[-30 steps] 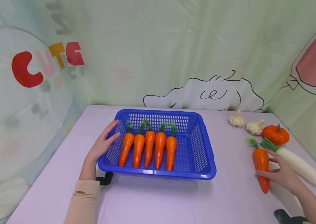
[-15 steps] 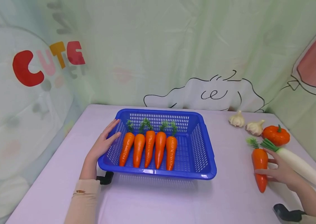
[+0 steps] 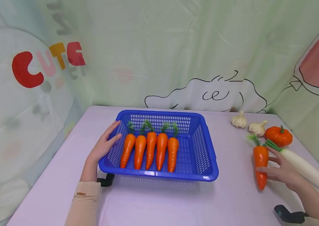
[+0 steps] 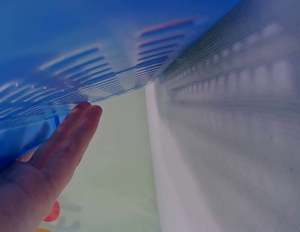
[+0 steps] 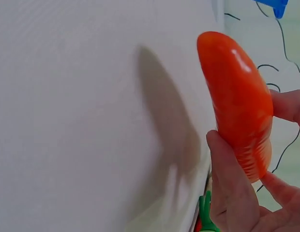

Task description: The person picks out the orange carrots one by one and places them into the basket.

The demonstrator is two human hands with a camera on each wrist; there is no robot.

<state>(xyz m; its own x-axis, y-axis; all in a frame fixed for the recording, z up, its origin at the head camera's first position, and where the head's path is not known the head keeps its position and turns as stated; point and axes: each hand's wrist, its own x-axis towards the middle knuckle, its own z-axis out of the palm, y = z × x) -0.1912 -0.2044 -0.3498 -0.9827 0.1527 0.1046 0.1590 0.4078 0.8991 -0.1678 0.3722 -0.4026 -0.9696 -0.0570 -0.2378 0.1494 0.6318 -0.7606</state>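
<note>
My right hand (image 3: 286, 171) pinches an orange carrot (image 3: 260, 157) with a green leafy top between thumb and fingers. In the right wrist view the carrot (image 5: 237, 92) is raised off the table, its shadow falling apart from it. On the other side, my left hand (image 3: 104, 146) rests with straight fingers against the left side of a blue plastic basket (image 3: 159, 176). Its fingers (image 4: 75, 137) lie along the slotted outer wall in the left wrist view. Inside the basket, several carrots (image 3: 151, 150) lie side by side, tops toward the back.
A white radish (image 3: 306, 168) lies just beyond my right hand. Behind it sit a small orange pumpkin (image 3: 278, 136) and two garlic bulbs, one garlic bulb (image 3: 239, 120) further back. A printed curtain (image 3: 159, 56) hangs along the back and sides of the pale table (image 3: 153, 207).
My right hand has lifted the carrot slightly and shifted it a little left, away from the radish. The left hand and basket stay in place.
</note>
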